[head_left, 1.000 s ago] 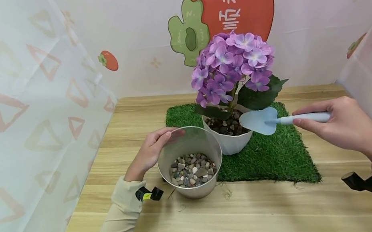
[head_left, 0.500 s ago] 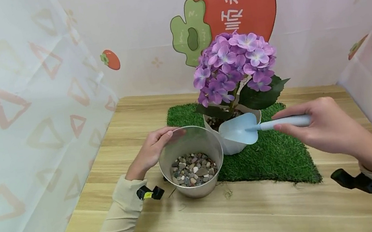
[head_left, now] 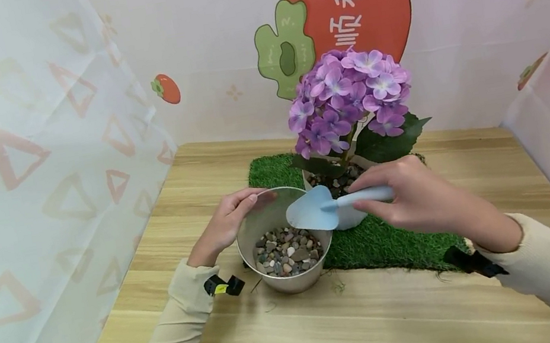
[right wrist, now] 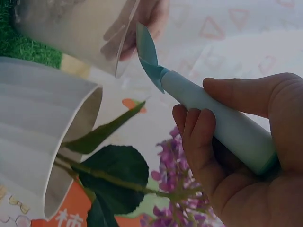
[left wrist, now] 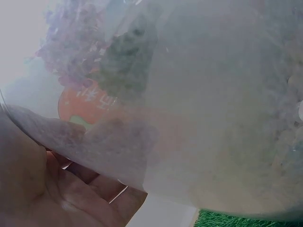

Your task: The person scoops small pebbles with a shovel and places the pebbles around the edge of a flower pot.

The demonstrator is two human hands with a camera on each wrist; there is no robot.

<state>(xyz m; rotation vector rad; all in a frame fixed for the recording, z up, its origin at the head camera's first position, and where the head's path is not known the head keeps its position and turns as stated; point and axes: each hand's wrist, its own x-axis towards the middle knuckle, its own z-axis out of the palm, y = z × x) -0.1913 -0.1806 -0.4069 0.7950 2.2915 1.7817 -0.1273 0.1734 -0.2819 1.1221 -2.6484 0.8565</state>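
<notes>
My left hand [head_left: 221,225] grips the rim of a clear plastic bucket [head_left: 292,282], with the thumb on the near side and fingers behind the wall. Grey, brown and white pebbles [head_left: 288,251] cover the bucket's bottom. My right hand [head_left: 414,194] holds a light blue trowel [head_left: 316,209] by its handle, its blade above the bucket's right side. In the right wrist view, thumb and fingers wrap the trowel handle [right wrist: 218,125]. Behind the blade stands a white pot [head_left: 349,218] holding a purple hydrangea [head_left: 347,100], with pebbles and dark soil around the stem.
The pot stands on a green artificial grass mat [head_left: 395,248], and the bucket sits on the wooden table [head_left: 301,335] beside the mat's left part. A printed cloth [head_left: 210,37] hangs behind the table and along its sides.
My right hand has carried the trowel leftward, from the flower pot's right edge to above the bucket. The left hand and bucket have stayed in place.
</notes>
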